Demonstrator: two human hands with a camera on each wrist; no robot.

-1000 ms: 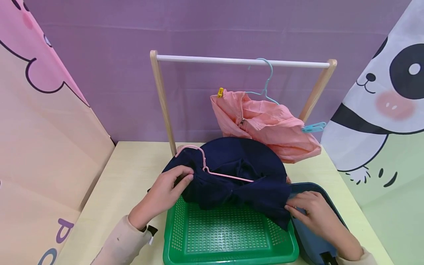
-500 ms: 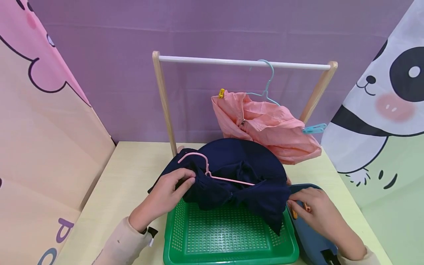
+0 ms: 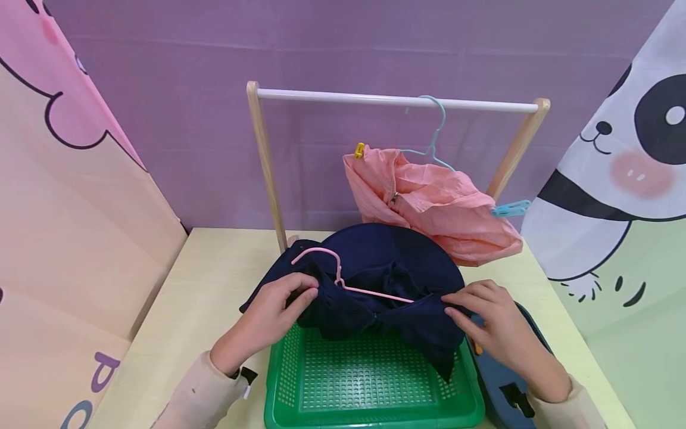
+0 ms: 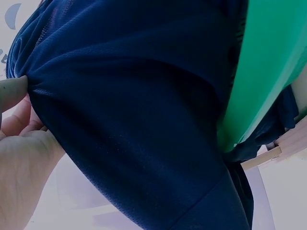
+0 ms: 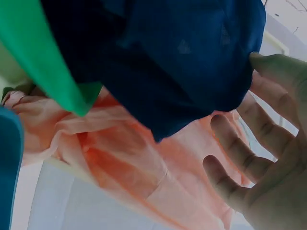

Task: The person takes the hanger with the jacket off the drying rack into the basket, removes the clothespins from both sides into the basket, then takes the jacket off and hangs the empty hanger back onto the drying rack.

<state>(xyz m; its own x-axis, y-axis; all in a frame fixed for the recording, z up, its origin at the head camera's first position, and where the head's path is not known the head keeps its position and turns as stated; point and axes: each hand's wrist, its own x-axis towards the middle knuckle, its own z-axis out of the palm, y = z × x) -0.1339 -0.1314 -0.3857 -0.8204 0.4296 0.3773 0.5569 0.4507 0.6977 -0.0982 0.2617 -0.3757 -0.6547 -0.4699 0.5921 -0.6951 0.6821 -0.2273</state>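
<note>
A navy garment (image 3: pixel 391 247) lies bunched over the back of a green basket (image 3: pixel 364 369). A pink hanger (image 3: pixel 370 292) sits in its opening, the hook standing out at the left and part of the bar hidden in cloth. My left hand (image 3: pixel 276 307) pinches the garment beside the hook; the left wrist view shows the cloth (image 4: pixel 129 110) gathered at the thumb. My right hand (image 3: pixel 495 325) pinches the garment's right edge near the bar's end. In the right wrist view, thumb and forefinger meet at the cloth's edge (image 5: pixel 192 62), with the other fingers (image 5: pixel 235 148) spread.
Behind stands a rack with a white rail (image 3: pixel 343 96) and wooden legs. From it a light blue hanger (image 3: pixel 433 140) carries a pink garment (image 3: pixel 429 199) with a yellow clip (image 3: pixel 359 151) and a blue clothespin (image 3: pixel 511 208). A blue bin (image 3: pixel 501 387) stands right of the basket.
My right hand has moved up and left, from the garment's lower right part to its edge near the hanger bar. The pink hanger has shifted slightly right and down. The left hand barely moves.
</note>
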